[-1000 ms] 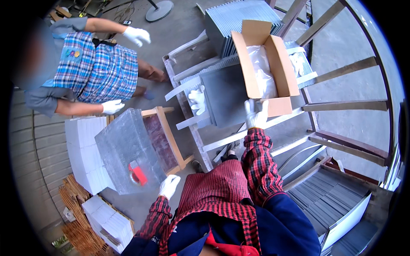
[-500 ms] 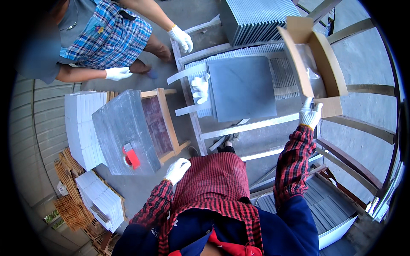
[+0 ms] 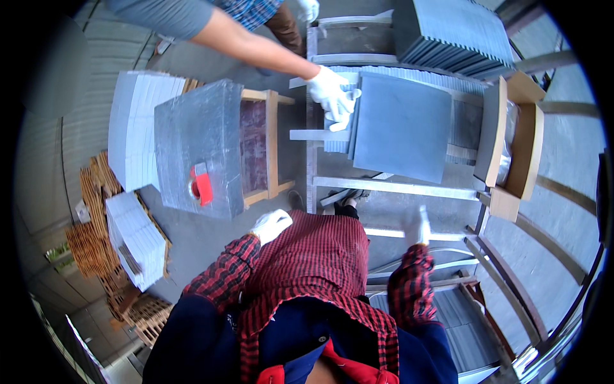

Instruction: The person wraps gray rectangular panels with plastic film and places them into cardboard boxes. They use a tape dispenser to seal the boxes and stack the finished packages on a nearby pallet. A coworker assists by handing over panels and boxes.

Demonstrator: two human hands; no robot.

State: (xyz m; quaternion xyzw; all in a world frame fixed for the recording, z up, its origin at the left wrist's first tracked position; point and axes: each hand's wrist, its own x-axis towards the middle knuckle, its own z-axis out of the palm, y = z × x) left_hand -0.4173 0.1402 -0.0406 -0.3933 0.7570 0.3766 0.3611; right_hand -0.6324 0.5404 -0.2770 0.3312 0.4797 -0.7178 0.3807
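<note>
My left hand point(image 3: 272, 226), in a white glove, hovers by the side of my red-and-black checked apron point(image 3: 310, 256), its fingers curled together with nothing visible in them. My gloved right hand point(image 3: 419, 227) is lifted in front of the metal frame's near rail, touching nothing I can see; motion blurs its fingers. Beyond it, an opened cardboard box point(image 3: 528, 147) with clear plastic inside stands on the frame's right part. Flat dark grey square panels point(image 3: 403, 125) lie on the frame, over a row of ribbed grey pieces. A co-worker's gloved hand point(image 3: 328, 86) reaches onto a loose white glove point(image 3: 342, 115) beside the panels.
Upright grey panels point(image 3: 454, 32) stand packed at the frame's far side. At left, a grey-topped block point(image 3: 198, 144) on a wooden frame carries a red tape dispenser point(image 3: 202, 185). White stacks point(image 3: 133, 128) and brown slatted pieces point(image 3: 93, 249) lie farther left. Metal rails point(image 3: 396, 189) cross ahead of me.
My right hand has left the cardboard box and drawn back toward me. The co-worker has stepped closer and reached over to the loose glove. My view has shifted; my left hand stays by the apron.
</note>
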